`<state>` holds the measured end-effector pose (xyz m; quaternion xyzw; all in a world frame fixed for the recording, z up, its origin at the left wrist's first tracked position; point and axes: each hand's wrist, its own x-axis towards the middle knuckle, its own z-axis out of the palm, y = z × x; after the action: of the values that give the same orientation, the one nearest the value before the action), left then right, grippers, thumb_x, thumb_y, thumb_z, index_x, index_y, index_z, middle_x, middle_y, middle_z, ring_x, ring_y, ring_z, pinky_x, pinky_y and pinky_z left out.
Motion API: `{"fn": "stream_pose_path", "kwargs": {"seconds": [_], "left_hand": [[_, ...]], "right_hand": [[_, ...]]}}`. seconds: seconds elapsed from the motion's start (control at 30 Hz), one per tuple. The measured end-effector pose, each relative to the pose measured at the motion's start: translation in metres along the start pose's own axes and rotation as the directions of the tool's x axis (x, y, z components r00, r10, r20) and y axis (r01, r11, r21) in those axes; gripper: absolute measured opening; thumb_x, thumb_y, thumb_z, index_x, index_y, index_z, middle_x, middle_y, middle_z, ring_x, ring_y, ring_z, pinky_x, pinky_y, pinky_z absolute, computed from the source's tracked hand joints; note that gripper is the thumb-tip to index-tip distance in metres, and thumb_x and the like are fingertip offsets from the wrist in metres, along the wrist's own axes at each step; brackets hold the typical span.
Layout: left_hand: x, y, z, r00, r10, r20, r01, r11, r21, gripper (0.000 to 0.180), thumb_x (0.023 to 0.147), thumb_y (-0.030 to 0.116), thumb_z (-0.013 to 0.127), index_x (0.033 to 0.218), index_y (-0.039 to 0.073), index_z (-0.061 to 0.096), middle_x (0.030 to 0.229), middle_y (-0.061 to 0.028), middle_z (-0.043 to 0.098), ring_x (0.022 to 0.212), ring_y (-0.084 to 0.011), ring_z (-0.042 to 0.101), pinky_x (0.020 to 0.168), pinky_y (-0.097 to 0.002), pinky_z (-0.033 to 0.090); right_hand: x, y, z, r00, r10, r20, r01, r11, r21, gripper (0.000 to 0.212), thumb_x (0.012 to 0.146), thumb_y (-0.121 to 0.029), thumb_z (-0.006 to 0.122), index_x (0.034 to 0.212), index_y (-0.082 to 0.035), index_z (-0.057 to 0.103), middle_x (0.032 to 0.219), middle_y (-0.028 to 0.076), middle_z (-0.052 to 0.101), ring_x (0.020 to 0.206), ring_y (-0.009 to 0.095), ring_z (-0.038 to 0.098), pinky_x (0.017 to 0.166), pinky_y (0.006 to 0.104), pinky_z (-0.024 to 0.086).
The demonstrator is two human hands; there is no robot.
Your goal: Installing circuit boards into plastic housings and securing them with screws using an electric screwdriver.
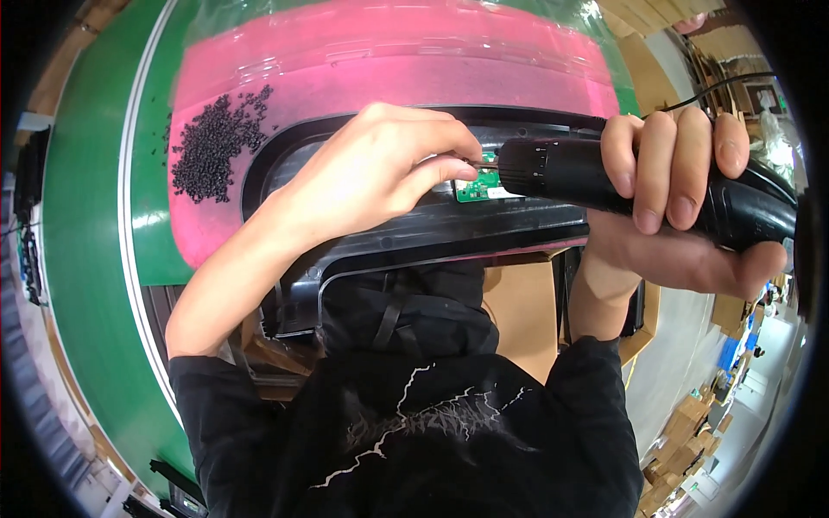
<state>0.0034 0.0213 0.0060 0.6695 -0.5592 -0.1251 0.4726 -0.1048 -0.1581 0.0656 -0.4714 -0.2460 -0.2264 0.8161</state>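
The right hand [678, 190] was wrapped around a fat black power screwdriver [570, 168], with its fingers curled over the top. The screwdriver lay almost flat and pointed to the left. The left hand [380, 168] reached in from the other side, and its thumb and first finger were close together at the thin metal tip. I could not tell if they pinched the tip or something tiny. There was only a narrow gap between the left fingertips and the screwdriver's thick front end.

Just under the tip was a little green circuit board [471, 188]. It sat inside a big black plastic shell [406, 229], well in from the shell's raised edges. The left wrist crossed over the shell's inside.

The shell lay on a pink mat [389, 86], and its lower left corner stuck out past the near edge of the green tabletop [86, 216]. A strip of pink ran along the shell's far edge, giving some room there. A pile of small black bits [216, 147] lay to the left of the shell, close to its curved corner, and some spilled past the mat's left edge. Below the shell, near the person's lap, was an open cardboard box [522, 311].
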Motion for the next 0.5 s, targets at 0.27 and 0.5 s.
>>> {"fn": "stream_pose_path", "kwargs": {"seconds": [0.27,0.5], "left_hand": [[-0.0003,0.0037,0.0076,0.995,0.087,0.042,-0.089,0.994,0.058,0.010,0.080,-0.002,0.060,0.089,-0.002,0.056,0.076,-0.0119,0.057,0.069,-0.0280,0.061,0.060,-0.0343,0.048],[-0.0013,0.0012,0.0096,0.981,0.193,0.000,-0.189,0.965,0.184,0.018,0.073,-0.003,0.062,0.089,-0.001,0.056,0.076,-0.0116,0.057,0.070,-0.0284,0.060,0.060,-0.0372,0.048]], "right_hand": [[-0.0070,-0.0058,0.0022,1.000,-0.005,-0.001,0.005,1.000,-0.029,0.058,0.067,-0.060,0.071,0.093,-0.012,0.050,0.064,-0.006,0.050,0.051,0.005,0.049,0.057,0.0227,0.040],[-0.0086,-0.0075,0.0052,1.000,-0.008,0.018,0.010,0.997,-0.075,0.060,0.067,-0.063,0.069,0.095,-0.013,0.050,0.065,-0.006,0.050,0.052,0.005,0.050,0.059,0.0233,0.041]]}}
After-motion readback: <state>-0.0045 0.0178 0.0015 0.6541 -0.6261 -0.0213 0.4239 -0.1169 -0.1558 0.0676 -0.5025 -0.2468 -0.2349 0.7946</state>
